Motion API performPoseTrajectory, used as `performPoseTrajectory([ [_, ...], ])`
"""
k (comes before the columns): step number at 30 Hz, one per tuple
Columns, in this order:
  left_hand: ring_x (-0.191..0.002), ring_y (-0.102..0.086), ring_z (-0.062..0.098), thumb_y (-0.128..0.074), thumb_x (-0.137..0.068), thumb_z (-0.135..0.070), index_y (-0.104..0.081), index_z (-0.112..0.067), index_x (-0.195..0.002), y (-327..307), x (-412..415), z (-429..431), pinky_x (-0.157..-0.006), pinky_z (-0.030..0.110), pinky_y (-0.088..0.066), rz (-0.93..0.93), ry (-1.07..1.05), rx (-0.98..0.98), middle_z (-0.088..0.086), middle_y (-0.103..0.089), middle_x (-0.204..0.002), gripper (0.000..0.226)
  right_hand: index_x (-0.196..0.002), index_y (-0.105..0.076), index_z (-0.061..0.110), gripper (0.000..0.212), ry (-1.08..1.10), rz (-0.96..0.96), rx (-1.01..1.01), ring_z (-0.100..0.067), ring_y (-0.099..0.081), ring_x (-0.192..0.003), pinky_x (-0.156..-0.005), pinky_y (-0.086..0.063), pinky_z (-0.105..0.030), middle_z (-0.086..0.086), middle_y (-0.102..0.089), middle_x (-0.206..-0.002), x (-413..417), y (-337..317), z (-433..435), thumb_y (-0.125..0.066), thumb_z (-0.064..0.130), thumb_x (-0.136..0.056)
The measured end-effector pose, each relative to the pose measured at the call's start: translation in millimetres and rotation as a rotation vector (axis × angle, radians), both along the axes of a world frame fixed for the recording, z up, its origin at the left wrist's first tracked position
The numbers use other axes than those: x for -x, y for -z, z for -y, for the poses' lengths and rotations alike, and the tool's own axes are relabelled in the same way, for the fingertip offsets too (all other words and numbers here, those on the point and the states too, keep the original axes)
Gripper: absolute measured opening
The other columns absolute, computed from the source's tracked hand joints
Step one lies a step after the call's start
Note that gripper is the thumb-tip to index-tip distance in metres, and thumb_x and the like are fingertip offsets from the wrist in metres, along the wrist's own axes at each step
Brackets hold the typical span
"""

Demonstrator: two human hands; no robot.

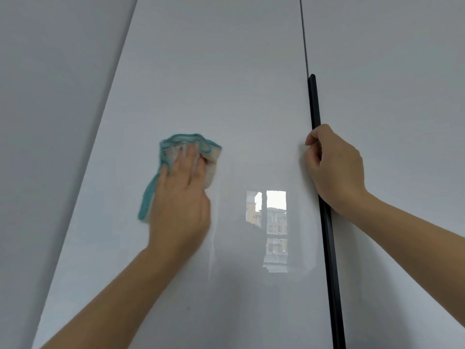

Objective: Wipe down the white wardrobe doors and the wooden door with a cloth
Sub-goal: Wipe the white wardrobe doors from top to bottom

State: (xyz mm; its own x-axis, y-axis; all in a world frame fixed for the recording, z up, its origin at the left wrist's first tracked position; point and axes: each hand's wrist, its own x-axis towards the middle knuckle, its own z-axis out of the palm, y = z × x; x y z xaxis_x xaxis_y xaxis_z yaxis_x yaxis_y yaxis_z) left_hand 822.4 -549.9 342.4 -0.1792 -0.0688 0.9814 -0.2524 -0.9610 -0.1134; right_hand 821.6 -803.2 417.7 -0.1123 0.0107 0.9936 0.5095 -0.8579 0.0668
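A glossy white wardrobe door (214,84) fills the middle of the view. My left hand (180,195) presses a white cloth with a teal hem (211,162) flat against the door, fingers straight and spread. A teal strip of the cloth hangs down on the hand's left. My right hand (334,167) grips the long black vertical handle (314,102) on the door's right edge, fingers curled round it. The wooden door is not in sight.
A second white wardrobe door (402,71) lies to the right of the black handle. A white side panel or wall (50,96) stands on the left. A window with buildings is reflected (274,230) in the door between my hands.
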Motion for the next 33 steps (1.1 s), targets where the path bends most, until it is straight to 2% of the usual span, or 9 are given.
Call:
performPoseTrajectory([
  [5,-0.147,-0.023,0.028,-0.034,-0.081,-0.014,-0.032,-0.005,-0.149,14.9,-2.2,67.7,-0.12,0.048,-0.017,-0.104,0.008,-0.131,0.01,-0.026,-0.158,0.069,-0.097,-0.049,0.014,0.011,-0.017,-0.012,0.041,-0.024,-0.05,-0.063,-0.06,-0.044,-0.04,0.007,-0.048,-0.066,1.6,-1.3,1.5,-0.041,0.008,-0.093],
  [9,-0.147,-0.023,0.026,-0.03,-0.083,-0.016,-0.033,-0.006,-0.149,23.2,-2.3,97.9,-0.121,0.046,-0.017,-0.132,-0.018,-0.193,0.01,-0.026,-0.159,0.068,-0.1,-0.049,0.011,0.013,-0.04,-0.016,0.098,-0.021,-0.044,-0.058,-0.057,-0.039,-0.037,0.006,-0.043,-0.061,2.9,-3.5,5.3,-0.038,0.007,-0.094],
  [15,-0.146,-0.026,0.026,-0.029,-0.081,-0.015,-0.038,-0.005,-0.147,31.2,-3.3,106.1,-0.119,0.047,-0.018,-0.146,0.007,-0.234,0.01,-0.031,-0.156,0.067,-0.108,-0.047,0.009,0.016,0.049,-0.054,0.163,-0.032,-0.046,-0.056,-0.053,-0.038,-0.039,-0.008,-0.049,-0.06,10.1,-14.7,10.9,-0.036,0.009,-0.096],
  [19,-0.147,-0.023,0.026,-0.033,-0.079,-0.012,-0.037,-0.006,-0.148,47.7,-1.6,118.2,-0.119,0.047,-0.017,-0.171,0.021,-0.251,0.009,-0.028,-0.158,0.069,-0.108,-0.047,0.013,0.017,0.184,-0.002,0.111,-0.023,-0.038,-0.052,-0.047,-0.021,-0.029,0.003,-0.045,-0.058,4.1,-13.4,9.1,-0.037,0.012,-0.094],
  [21,-0.148,-0.022,0.025,-0.033,-0.078,-0.012,-0.037,-0.006,-0.148,57.3,0.1,124.7,-0.119,0.047,-0.017,-0.18,0.038,-0.272,0.008,-0.028,-0.158,0.07,-0.108,-0.047,0.015,0.018,0.232,0.004,0.098,-0.021,-0.037,-0.049,-0.048,-0.017,-0.028,0.007,-0.041,-0.056,3.6,-12.4,9.2,-0.037,0.012,-0.093],
  [25,-0.149,-0.018,0.024,-0.04,-0.078,-0.015,-0.035,-0.008,-0.149,74.1,0.9,135.8,-0.119,0.046,-0.017,-0.21,0.032,-0.331,0.008,-0.025,-0.159,0.071,-0.109,-0.047,0.014,0.019,0.283,-0.009,0.109,-0.027,-0.041,-0.053,-0.048,-0.018,-0.029,0.006,-0.045,-0.059,3.4,-13.6,9.3,-0.037,0.011,-0.095],
  [30,-0.148,-0.022,0.025,-0.039,-0.08,-0.017,-0.038,-0.008,-0.148,78.6,4.0,134.6,-0.117,0.046,-0.021,-0.214,-0.008,-0.365,0.009,-0.029,-0.158,0.068,-0.11,-0.047,0.013,0.019,0.306,-0.026,0.121,-0.024,-0.037,-0.052,-0.049,-0.02,-0.029,0.01,-0.035,-0.055,5.5,-13.7,9.5,-0.038,0.008,-0.094],
  [33,-0.146,-0.026,0.026,-0.04,-0.077,-0.016,-0.04,-0.007,-0.147,78.8,4.3,123.4,-0.115,0.046,-0.024,-0.187,-0.036,-0.413,0.009,-0.031,-0.156,0.07,-0.11,-0.047,0.014,0.019,0.322,-0.038,0.12,-0.027,-0.041,-0.055,-0.052,-0.024,-0.031,0.005,-0.043,-0.059,6.0,-15.2,9.8,-0.036,0.01,-0.095],
])
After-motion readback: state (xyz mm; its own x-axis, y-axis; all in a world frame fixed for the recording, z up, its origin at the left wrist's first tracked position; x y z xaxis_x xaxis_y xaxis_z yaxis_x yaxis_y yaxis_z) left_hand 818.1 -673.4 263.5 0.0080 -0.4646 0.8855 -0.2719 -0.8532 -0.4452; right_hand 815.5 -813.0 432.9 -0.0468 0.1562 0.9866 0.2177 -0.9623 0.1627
